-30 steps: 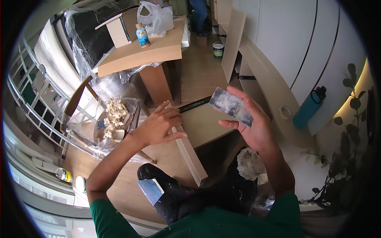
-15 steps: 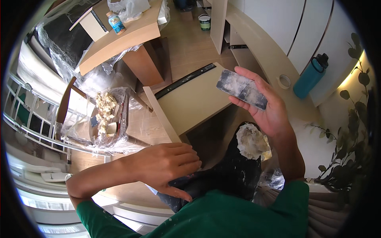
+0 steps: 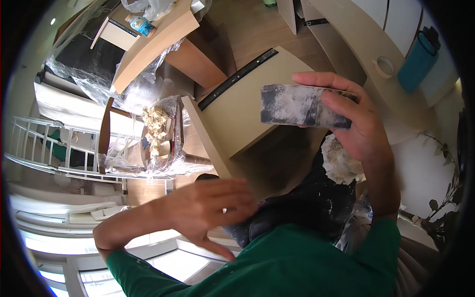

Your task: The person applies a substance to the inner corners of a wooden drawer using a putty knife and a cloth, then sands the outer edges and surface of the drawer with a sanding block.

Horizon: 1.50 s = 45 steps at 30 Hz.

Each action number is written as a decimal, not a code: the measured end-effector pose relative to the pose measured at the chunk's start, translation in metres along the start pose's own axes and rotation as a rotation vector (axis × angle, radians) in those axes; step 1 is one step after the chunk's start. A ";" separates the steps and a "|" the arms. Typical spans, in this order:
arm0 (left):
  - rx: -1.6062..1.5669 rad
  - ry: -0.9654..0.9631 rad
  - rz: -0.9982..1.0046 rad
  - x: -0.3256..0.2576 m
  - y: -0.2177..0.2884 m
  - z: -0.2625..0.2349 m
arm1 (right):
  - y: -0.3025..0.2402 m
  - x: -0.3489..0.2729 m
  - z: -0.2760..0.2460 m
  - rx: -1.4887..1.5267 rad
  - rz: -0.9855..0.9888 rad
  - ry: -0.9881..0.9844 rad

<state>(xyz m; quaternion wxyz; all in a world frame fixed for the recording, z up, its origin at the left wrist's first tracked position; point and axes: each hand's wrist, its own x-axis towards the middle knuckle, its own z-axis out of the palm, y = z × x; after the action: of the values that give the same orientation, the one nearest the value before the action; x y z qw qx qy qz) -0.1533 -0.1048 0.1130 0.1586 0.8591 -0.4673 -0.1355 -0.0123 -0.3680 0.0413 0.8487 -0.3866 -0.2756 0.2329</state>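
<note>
In my right hand [image 3: 354,111] is a dark sanding block [image 3: 302,106], its flat face caked with white dust. Thumb and fingers clasp its right end, above the cream drawer [image 3: 277,96]. The drawer sits in front of me, with a black slide rail [image 3: 240,79] along one side. Fingers stretched out and somewhat blurred, my left hand [image 3: 213,205] hovers over my dark trousers near the drawer's closest corner. It holds nothing, and a ring shows on one finger. A crumpled white wad [image 3: 341,161] lies by my right wrist, partly hidden by it.
A plastic-draped chair [image 3: 170,143] with a pile of crumpled masking scraps [image 3: 156,126] stands left. Beyond it, a wooden desk [image 3: 158,47] bears a bottle [image 3: 141,25]. On the curved counter at right are a tape roll [image 3: 384,67] and a teal flask [image 3: 418,62].
My right hand has turned the block more level and shows more of its dusty face, the thumb now across it. My left hand shifted slightly. The view has tilted and swung left.
</note>
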 end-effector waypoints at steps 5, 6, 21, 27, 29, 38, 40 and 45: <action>-0.396 0.077 -0.009 0.011 0.000 -0.018 | 0.009 0.011 -0.011 0.064 -0.029 -0.090; -0.415 0.105 -0.061 0.001 -0.014 -0.029 | 0.008 0.016 -0.009 0.053 -0.035 -0.096; -0.234 0.482 -0.547 0.014 -0.014 -0.035 | 0.066 0.119 -0.010 -0.411 -0.427 -0.189; 0.585 -0.380 -0.349 0.042 0.010 -0.031 | 0.075 0.144 -0.064 -0.749 -0.515 0.065; 0.578 -0.498 -0.363 0.038 0.014 -0.024 | 0.078 0.139 -0.059 -0.894 -0.604 -0.027; 0.503 -0.350 -0.511 0.024 -0.008 -0.024 | 0.071 0.124 -0.061 -1.047 -0.477 -0.127; 0.365 -0.333 -0.403 0.024 0.017 -0.013 | 0.071 0.123 -0.060 -1.024 -0.462 -0.133; 0.647 -0.327 -0.478 0.003 -0.004 -0.026 | 0.067 0.118 -0.060 -1.025 -0.443 -0.123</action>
<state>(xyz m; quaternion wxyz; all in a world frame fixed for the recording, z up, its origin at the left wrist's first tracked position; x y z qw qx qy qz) -0.1388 -0.1013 0.1351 -0.2308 0.9158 -0.2928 -0.1495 0.1013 -0.2885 -0.0103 0.5634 -0.6682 -0.4771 -0.0925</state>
